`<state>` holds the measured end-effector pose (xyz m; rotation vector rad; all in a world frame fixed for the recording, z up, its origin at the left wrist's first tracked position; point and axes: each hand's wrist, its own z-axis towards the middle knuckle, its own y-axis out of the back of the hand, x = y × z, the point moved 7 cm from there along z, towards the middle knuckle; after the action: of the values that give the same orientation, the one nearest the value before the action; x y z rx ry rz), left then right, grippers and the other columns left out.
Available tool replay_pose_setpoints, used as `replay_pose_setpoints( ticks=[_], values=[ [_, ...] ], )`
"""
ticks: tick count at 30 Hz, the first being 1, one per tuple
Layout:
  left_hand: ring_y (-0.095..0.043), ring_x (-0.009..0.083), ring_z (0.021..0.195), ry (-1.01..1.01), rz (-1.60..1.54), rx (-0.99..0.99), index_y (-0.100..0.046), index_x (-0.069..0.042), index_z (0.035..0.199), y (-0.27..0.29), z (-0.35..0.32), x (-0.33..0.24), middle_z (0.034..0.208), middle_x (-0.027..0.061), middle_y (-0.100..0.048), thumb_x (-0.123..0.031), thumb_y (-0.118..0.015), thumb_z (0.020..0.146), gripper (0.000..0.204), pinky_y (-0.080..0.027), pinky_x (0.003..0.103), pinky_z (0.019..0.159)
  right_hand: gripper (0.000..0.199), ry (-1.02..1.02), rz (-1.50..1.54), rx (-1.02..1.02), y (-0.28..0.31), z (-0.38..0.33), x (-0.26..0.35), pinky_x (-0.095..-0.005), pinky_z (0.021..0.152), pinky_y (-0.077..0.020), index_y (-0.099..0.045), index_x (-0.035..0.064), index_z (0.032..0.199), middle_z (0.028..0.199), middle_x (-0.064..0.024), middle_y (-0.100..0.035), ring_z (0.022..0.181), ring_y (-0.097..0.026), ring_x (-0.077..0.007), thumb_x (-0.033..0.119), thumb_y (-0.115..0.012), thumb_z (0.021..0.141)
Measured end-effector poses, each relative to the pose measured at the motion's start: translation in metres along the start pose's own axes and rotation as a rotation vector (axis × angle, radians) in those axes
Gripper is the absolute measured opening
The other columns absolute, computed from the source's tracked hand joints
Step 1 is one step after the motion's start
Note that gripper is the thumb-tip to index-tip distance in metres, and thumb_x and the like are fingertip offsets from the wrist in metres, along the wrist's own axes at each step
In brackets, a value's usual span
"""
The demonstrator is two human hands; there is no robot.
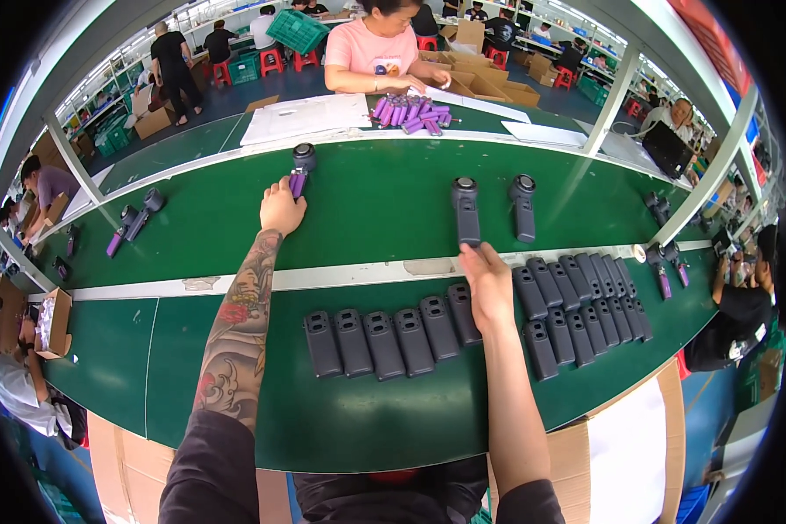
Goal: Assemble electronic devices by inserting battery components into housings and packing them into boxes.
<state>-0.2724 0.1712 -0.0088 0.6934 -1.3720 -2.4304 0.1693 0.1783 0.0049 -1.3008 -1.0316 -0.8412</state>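
Observation:
My left hand (282, 208) reaches over the green belt, its fingers closed round the purple battery end of a small device with a round dark head (304, 155). With the fingertips of my right hand (489, 284) I grip the lower end of a dark grey handheld device (466, 210), which has a round head and lies on the belt. Beside it to the right lies a similar finished-looking grey device (523, 210). A row of dark grey handle casings (382, 344) lies on the near green tabletop between my forearms. More casings (557, 341) lie in two rows right of my right wrist.
A pale rail (341, 275) divides belt and near tabletop. More devices with purple batteries lie at the belt's left (135, 223) and right. Across the belt, a person in a pink shirt (371, 52) sits behind a pile of purple batteries (410, 113). Metal posts (616, 96) flank the line.

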Motion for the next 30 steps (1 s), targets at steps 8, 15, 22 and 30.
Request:
replay_pose_setpoints(
  ticks=[8, 15, 22, 30],
  values=[
    [-0.056, 0.0162, 0.061, 0.272, -0.728, 0.792, -0.058, -0.007, 0.090, 0.024, -0.032, -0.048, 0.074, 0.0027, -0.058, -0.024, -0.063, 0.083, 0.020, -0.046, 0.024, 0.061, 0.064, 0.282, -1.250, 0.391, 0.015, -0.010, 0.037, -0.0366, 0.099, -0.0453, -0.048, 0.0128, 0.147, 0.125, -0.0143, -0.058, 0.112, -0.057, -0.0284, 0.013, -0.070, 0.086],
    [-0.058, 0.0146, 0.066, 0.186, -1.685, 0.582, -0.056, -0.004, 0.108, 0.063, -0.109, -0.144, 0.085, 0.0065, -0.062, -0.020, -0.057, 0.096, 0.020, -0.048, 0.025, 0.064, 0.051, 0.075, -1.084, 0.272, 0.012, -0.011, 0.030, -0.0381, 0.090, -0.0498, -0.059, 0.0090, 0.134, 0.114, -0.0119, -0.063, 0.101, -0.061, -0.0283, 0.017, -0.071, 0.086],
    [-0.061, 0.0161, 0.069, 0.264, -2.116, 0.644, -0.054, -0.006, 0.118, 0.056, -0.128, -0.180, 0.091, 0.0088, -0.064, -0.034, -0.053, 0.104, 0.032, -0.051, 0.028, 0.063, 0.040, 0.477, -1.223, 0.202, 0.007, -0.006, 0.025, -0.0383, 0.080, -0.0530, -0.062, 0.0082, 0.120, 0.108, -0.0118, -0.063, 0.093, -0.064, -0.0287, 0.013, -0.074, 0.081],
    [-0.061, 0.0147, 0.069, 0.242, -1.771, 0.733, -0.054, -0.005, 0.119, 0.056, -0.139, -0.184, 0.091, 0.0084, -0.065, -0.035, -0.051, 0.106, 0.034, -0.051, 0.026, 0.063, 0.043, 0.493, -1.591, 0.130, -0.006, -0.020, 0.028, -0.0375, 0.077, -0.0529, -0.060, 0.0100, 0.121, 0.107, -0.0122, -0.062, 0.091, -0.063, -0.0283, 0.005, -0.072, 0.079]
  ],
)
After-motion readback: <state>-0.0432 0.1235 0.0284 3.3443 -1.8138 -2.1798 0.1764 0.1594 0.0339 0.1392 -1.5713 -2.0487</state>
